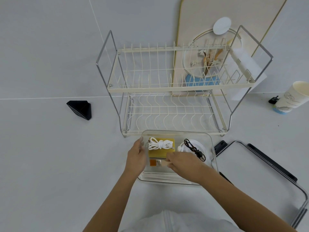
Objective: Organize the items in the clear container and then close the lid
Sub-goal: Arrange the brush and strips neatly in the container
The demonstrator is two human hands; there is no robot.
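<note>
A clear container (pixel 212 148) sits on the white surface just in front of me. Inside it a coiled white cable (pixel 159 144) lies on a yellow pad (pixel 158 153). A black cable (pixel 194 149) rests on a white round item (pixel 199 144) to the right. A small brush (pixel 156 162) with orange bristles lies near the front. My right hand (pixel 182 162) is inside the container, shut on the brush's wooden handle. My left hand (pixel 136 154) grips the container's left wall. The clear lid (pixel 254 169) with black clasps lies flat to the right.
A two-tier cream wire dish rack (pixel 177 88) stands directly behind the container. A black wedge-shaped object (pixel 80 110) lies to the left. A paper cup (pixel 291 99) lies tipped at the right edge, with a small black item (pixel 272 99) beside it. A framed panel (pixel 217 22) leans behind the rack.
</note>
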